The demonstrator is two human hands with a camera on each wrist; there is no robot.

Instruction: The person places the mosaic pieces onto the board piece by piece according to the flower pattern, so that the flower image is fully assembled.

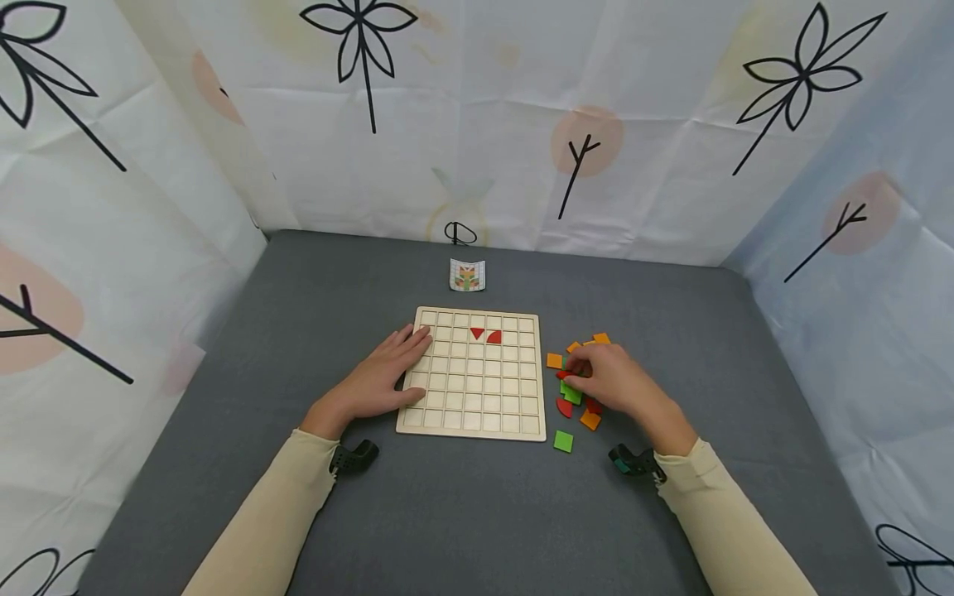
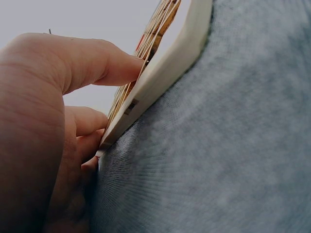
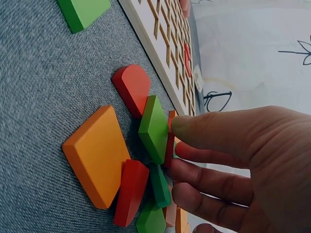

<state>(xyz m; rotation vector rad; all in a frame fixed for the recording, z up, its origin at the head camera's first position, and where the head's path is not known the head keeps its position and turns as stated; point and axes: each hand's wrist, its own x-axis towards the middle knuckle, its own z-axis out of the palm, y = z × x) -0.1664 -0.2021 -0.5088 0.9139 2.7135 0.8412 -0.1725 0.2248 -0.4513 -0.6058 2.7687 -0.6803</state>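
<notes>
A wooden grid board (image 1: 469, 427) lies flat, with a red triangle (image 1: 477, 333) and a red quarter-circle (image 1: 495, 337) in cells of an upper row. My left hand (image 1: 383, 377) rests along the board's left side, fingers spread over its edge; in the left wrist view the thumb (image 2: 116, 65) touches the board's top near the rim. To the board's right, my right hand (image 1: 614, 377) reaches into a pile of coloured pieces. Its thumb and fingers pinch a red piece (image 3: 170, 141), seen nearly edge-on beside a green piece (image 3: 154, 130).
Several orange, green and red pieces lie around the right hand, among them an orange square (image 1: 590, 420). Nearer me is a separate green square (image 1: 563, 441). A small card with a coloured pattern (image 1: 467, 276) lies beyond the board on the grey table (image 1: 477, 513). Printed cloth walls enclose the table.
</notes>
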